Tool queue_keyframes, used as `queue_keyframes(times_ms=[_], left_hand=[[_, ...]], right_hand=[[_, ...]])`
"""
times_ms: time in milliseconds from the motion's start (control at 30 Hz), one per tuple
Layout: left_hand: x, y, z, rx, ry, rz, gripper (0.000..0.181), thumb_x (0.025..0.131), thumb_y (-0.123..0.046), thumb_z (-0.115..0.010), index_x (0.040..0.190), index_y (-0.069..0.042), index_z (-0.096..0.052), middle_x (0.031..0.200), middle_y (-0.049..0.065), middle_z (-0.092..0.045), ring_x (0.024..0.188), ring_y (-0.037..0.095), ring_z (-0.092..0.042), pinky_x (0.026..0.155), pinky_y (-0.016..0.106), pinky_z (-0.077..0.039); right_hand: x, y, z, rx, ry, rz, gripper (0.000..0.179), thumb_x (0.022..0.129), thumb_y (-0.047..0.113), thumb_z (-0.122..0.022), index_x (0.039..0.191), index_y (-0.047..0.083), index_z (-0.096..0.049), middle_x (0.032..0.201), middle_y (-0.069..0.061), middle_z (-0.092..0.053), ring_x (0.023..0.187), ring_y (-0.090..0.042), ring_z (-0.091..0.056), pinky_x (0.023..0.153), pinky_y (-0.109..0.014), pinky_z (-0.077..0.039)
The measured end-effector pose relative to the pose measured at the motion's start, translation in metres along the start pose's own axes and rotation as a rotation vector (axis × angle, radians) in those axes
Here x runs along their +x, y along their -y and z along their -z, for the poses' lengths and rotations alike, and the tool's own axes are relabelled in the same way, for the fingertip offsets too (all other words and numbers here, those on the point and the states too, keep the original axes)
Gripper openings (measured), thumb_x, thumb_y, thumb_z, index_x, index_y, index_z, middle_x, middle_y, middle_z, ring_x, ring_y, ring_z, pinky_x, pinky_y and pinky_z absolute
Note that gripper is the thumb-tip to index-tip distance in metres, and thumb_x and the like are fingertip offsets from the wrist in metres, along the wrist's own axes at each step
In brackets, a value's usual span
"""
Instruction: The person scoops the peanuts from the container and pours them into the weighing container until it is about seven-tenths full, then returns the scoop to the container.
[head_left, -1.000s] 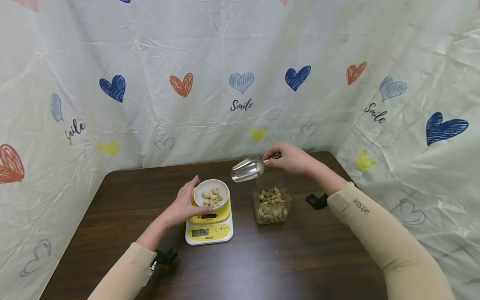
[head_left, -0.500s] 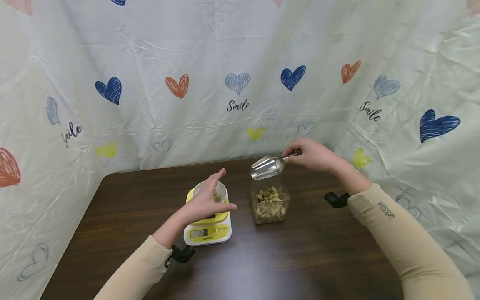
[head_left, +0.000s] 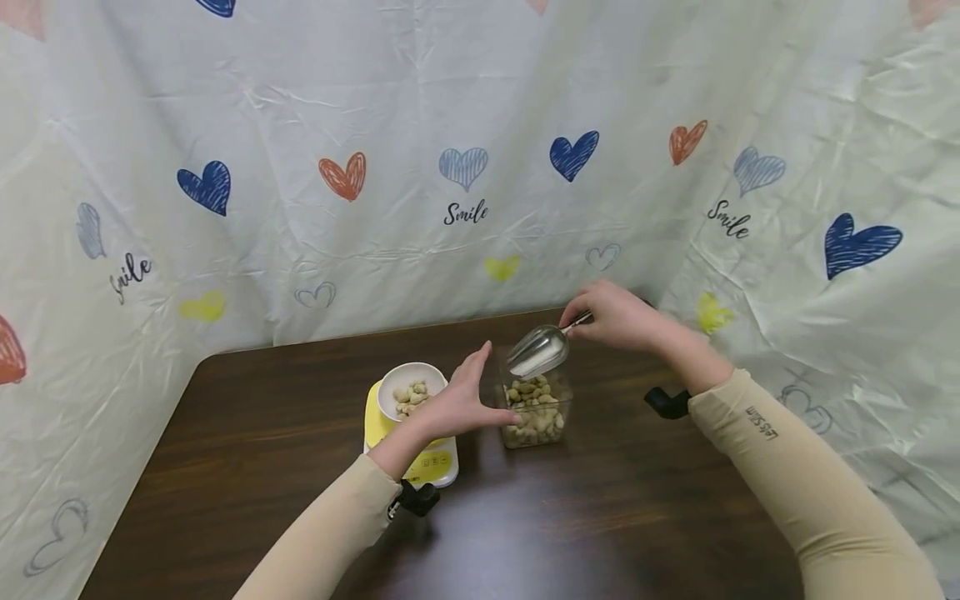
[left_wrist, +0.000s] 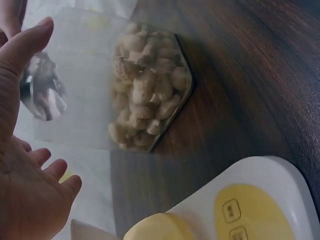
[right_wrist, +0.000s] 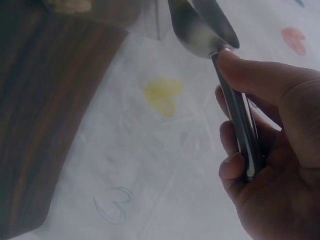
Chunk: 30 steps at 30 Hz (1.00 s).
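Observation:
My right hand (head_left: pixel 611 315) grips a shiny metal scoop (head_left: pixel 540 352) by its handle, fingers curled round it in the right wrist view. The scoop's mouth tilts down over a clear plastic container (left_wrist: pixel 87 120) part-filled with peanuts in shells (left_wrist: pixel 145 90). My left hand (head_left: pixel 461 404) has its thumb and fingers spread beside the container's left side, holding nothing. Behind that forearm, a white bowl (head_left: pixel 386 398) with some peanuts in it sits on a yellow and white digital scale (head_left: pixel 376 427). The hand and wrist hide part of the scale, its display included.
Everything stands on a dark wooden table (head_left: pixel 277 433). A white curtain (head_left: pixel 405 267) printed with hearts and words hangs behind the table and along its sides. A black wrist camera (head_left: pixel 418 498) sticks out from the left wrist.
My left hand has let go of the bowl on the scale and moved right to the container. My right hand has drawn the scoop rightward from near the bowl, and its mouth now dips toward the container.

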<state>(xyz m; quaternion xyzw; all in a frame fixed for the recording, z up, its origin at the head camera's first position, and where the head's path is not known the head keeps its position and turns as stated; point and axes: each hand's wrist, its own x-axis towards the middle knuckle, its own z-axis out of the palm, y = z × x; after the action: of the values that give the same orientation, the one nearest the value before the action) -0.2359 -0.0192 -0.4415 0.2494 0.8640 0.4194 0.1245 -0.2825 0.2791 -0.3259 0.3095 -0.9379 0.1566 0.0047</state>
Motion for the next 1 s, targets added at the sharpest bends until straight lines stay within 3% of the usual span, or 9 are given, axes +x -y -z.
queue_keyframes(times_ms=[167, 467, 633, 767, 1000], left_hand=[[0.006, 0.003, -0.005, -0.008, 0.006, 0.003, 0.125, 0.079, -0.051, -0.086, 0.166, -0.027, 0.001, 0.170, 0.007, -0.008, 0.155, 0.024, -0.008, 0.120, 0.051, -0.022], [0.009, 0.005, -0.007, -0.005, 0.004, -0.009, 0.128, 0.077, -0.054, -0.087, 0.166, -0.025, 0.000, 0.169, 0.002, -0.016, 0.155, 0.024, -0.010, 0.119, 0.051, -0.024], [0.011, 0.007, -0.008, -0.004, 0.001, -0.017, 0.125, 0.076, -0.057, -0.086, 0.166, -0.023, -0.006, 0.166, 0.001, -0.024, 0.153, 0.024, -0.017, 0.117, 0.051, -0.028], [0.015, 0.007, -0.009, 0.004, -0.011, -0.024, 0.123, 0.076, -0.055, -0.087, 0.166, -0.021, -0.010, 0.164, 0.003, -0.027, 0.152, 0.025, -0.020, 0.116, 0.050, -0.030], [0.016, 0.005, -0.011, 0.037, -0.039, -0.022, 0.122, 0.074, -0.055, -0.088, 0.165, -0.020, -0.014, 0.161, 0.004, -0.031, 0.151, 0.026, -0.021, 0.116, 0.048, -0.030]], right_hand=[[0.004, 0.005, -0.013, -0.056, -0.008, 0.036, 0.011, 0.090, 0.015, -0.081, 0.101, 0.018, -0.080, 0.103, 0.002, -0.068, 0.106, -0.025, -0.057, 0.097, -0.048, -0.042], [0.011, 0.010, -0.040, -0.204, -0.145, 0.264, 0.015, 0.081, 0.003, -0.086, 0.093, 0.012, -0.081, 0.092, -0.002, -0.065, 0.090, -0.025, -0.054, 0.082, -0.042, -0.047], [0.014, 0.011, -0.056, -0.310, -0.160, 0.370, 0.017, 0.079, 0.001, -0.087, 0.091, 0.011, -0.081, 0.089, -0.003, -0.065, 0.083, -0.025, -0.053, 0.075, -0.040, -0.047], [0.017, 0.013, -0.061, -0.310, -0.095, 0.341, 0.016, 0.081, 0.001, -0.084, 0.091, 0.013, -0.081, 0.090, -0.002, -0.065, 0.083, -0.024, -0.052, 0.076, -0.041, -0.046], [0.021, 0.018, -0.048, -0.177, 0.103, 0.217, 0.013, 0.085, 0.004, -0.082, 0.092, 0.014, -0.081, 0.091, 0.002, -0.066, 0.086, -0.020, -0.050, 0.078, -0.039, -0.046]])
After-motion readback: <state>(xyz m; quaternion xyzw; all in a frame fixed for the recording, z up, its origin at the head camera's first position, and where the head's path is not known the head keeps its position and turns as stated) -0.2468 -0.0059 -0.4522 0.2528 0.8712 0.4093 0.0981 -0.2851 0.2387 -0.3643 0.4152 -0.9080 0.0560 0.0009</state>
